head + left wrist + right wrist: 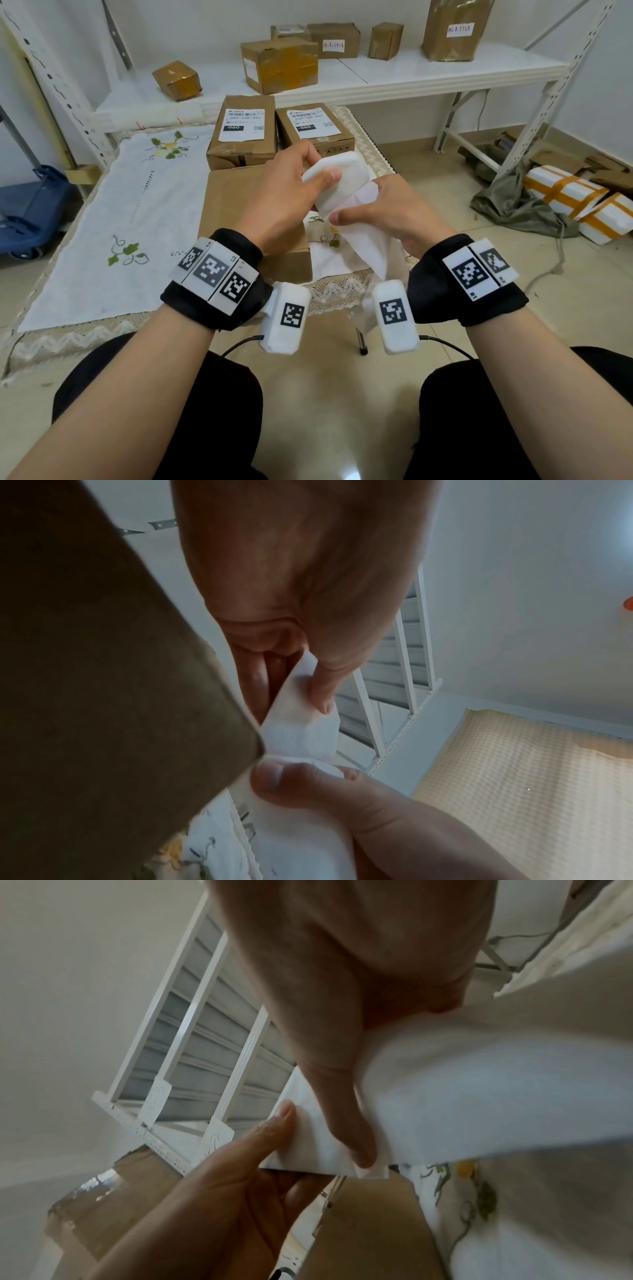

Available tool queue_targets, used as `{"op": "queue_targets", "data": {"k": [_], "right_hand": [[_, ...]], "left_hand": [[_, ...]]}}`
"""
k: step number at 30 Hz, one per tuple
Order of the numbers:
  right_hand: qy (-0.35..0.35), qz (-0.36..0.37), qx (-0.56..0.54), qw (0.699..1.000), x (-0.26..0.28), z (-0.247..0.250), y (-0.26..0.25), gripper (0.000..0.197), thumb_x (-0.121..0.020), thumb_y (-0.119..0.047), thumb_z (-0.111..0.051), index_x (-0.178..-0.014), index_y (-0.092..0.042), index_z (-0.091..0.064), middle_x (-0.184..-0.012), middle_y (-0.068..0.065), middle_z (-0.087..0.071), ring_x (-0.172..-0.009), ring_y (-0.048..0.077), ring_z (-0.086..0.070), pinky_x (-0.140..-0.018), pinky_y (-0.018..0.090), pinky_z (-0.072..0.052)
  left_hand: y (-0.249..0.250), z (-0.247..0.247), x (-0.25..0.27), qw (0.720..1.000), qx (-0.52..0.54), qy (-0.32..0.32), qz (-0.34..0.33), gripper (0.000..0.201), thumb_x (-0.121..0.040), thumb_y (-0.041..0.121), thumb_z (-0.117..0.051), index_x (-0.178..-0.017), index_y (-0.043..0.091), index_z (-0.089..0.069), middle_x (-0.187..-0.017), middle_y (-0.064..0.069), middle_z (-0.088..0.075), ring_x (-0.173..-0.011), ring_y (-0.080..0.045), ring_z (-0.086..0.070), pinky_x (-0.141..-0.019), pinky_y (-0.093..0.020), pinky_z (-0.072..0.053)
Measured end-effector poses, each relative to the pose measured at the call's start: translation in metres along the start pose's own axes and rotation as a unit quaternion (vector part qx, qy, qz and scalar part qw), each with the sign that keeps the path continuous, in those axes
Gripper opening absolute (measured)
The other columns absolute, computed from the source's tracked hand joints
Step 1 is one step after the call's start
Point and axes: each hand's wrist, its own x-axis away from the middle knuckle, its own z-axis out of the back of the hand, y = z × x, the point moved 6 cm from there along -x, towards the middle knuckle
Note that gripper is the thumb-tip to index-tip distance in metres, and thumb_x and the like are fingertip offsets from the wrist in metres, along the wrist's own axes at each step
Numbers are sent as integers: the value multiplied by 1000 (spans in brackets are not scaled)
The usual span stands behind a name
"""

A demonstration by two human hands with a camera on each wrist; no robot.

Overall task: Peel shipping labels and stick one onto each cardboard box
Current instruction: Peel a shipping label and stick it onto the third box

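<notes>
Two labelled boxes (241, 132) at 12 o'clock carry printed labels reading "060". Left hand (284, 192) and right hand (394, 212) both pinch the white label stack (339, 181), held above the unlabelled box (233, 209). Taped cartons (279, 65) sit on the shelf (411, 78) beyond.

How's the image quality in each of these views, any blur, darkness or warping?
Head view: bright and sharp, with the white metal shelf bowed by the wide lens. Left wrist view: dim, the brown cardboard box a dark blur. Right wrist view: the white label sheet smeared soft.

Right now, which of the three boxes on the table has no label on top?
The nearest box, right under the hands; its top is bare, while the two behind it carry white labels.
</notes>
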Motion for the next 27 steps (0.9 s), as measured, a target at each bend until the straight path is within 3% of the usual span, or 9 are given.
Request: {"op": "queue_targets", "data": {"k": [4, 9, 13, 16, 18, 23, 27], "right_hand": [[5, 3, 30, 1000, -2, 1, -1, 32, -71, -6, -90, -100, -4, -76, -91, 9, -78, -82, 25, -74, -81, 44, -63], [-2, 5, 50, 999, -4, 2, -3, 38, -70, -5, -90, -105, -10, -74, -99, 8, -77, -93, 31, -73, -88, 48, -60], [-24, -9, 51, 998, -4, 2, 0, 35, -71, -10, -91, -102, -11, -75, -97, 9, -77, -91, 28, -73, -87, 43, -61], [-38, -16, -15, 999, 0, 3, 2, 28, -77, -18, -89, -99, -5, -77, -85, 4, -79, -73, 15, -73, -69, 28, -59], [-35, -21, -57, 998, 0, 4, 3, 28, -80, -19, -86, -102, -4, -76, -83, 2, -79, -69, 12, -73, -66, 26, -60], [-42, -31, -111, 992, -2, 4, 4, 31, -85, -17, -82, -111, -3, -74, -102, 13, -79, -84, 24, -75, -83, 42, -62], [-50, -42, -123, 990, -4, 3, 5, 32, -85, -15, -81, -113, -4, -73, -107, 15, -78, -90, 29, -74, -92, 48, -61]], "left_hand": [[-1, 2, -1, 1000, -4, -5, 2, 18, -96, 26, -68, -91, 14, -55, -98, -8, -69, -94, -26, -70, -74, -55, -61], [-3, 4, -2, 1000, 1, -7, -1, 18, -97, 24, -67, -90, 17, -53, -104, -10, -69, -97, -24, -71, -72, -48, -64], [-5, 3, -2, 1000, -7, -2, -4, 18, -97, 24, -67, -97, 9, -56, -100, -8, -71, -92, -18, -72, -69, -42, -64], [-5, 4, -3, 1000, 4, 4, -8, 19, -98, 24, -67, -97, 9, -56, -100, -10, -71, -92, -19, -72, -71, -43, -64], [-5, 5, -4, 1000, 14, 5, -11, 19, -99, 25, -65, -97, 10, -54, -103, -12, -71, -93, -21, -73, -70, -42, -64], [-4, 6, -4, 998, 59, 2, 8, 17, -100, 21, -63, -102, 8, -53, -110, -16, -69, -97, -21, -71, -66, -30, -64], [-5, 9, -4, 994, 102, -1, 27, 15, -101, 19, -62, -103, 8, -52, -107, -14, -69, -88, -13, -72, -60, -21, -59]]}}
